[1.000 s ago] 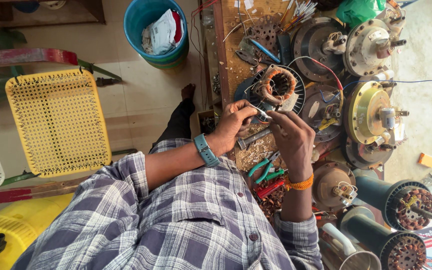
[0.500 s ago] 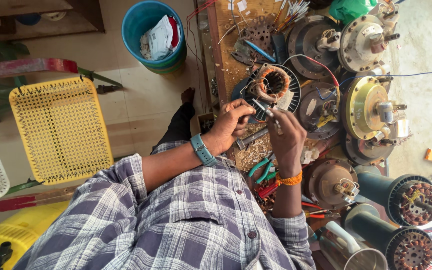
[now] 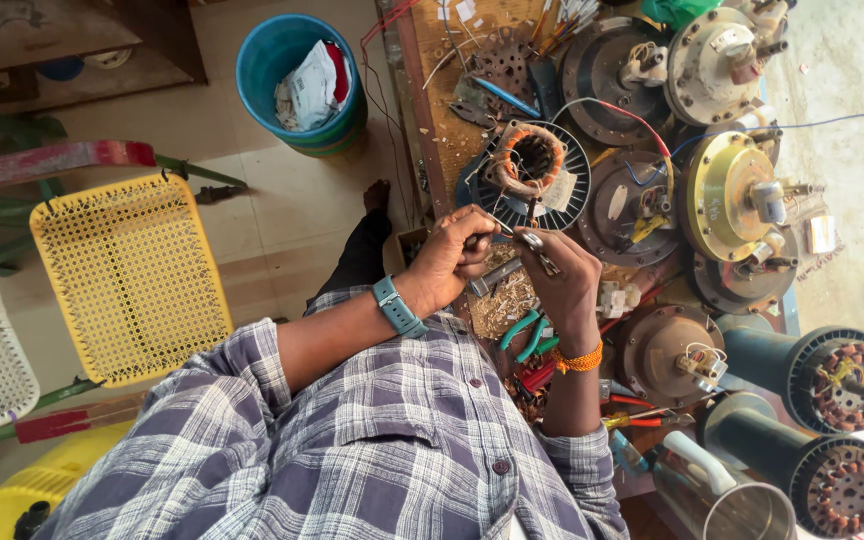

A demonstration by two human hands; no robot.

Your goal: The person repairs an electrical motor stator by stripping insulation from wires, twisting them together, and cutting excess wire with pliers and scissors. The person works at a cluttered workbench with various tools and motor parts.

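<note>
The left hand (image 3: 457, 258) and right hand (image 3: 564, 280) meet above the bench (image 3: 432, 110), near its front edge. Their fingers (image 3: 512, 235) pinch a small metal tool (image 3: 537, 250) between them, tips nearly touching. Just beyond the fingertips lies the wound stator (image 3: 532, 165), apart from both hands.

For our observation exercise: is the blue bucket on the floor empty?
No, the blue bucket holds crumpled white paper and something red, clearly visible from above.
</note>
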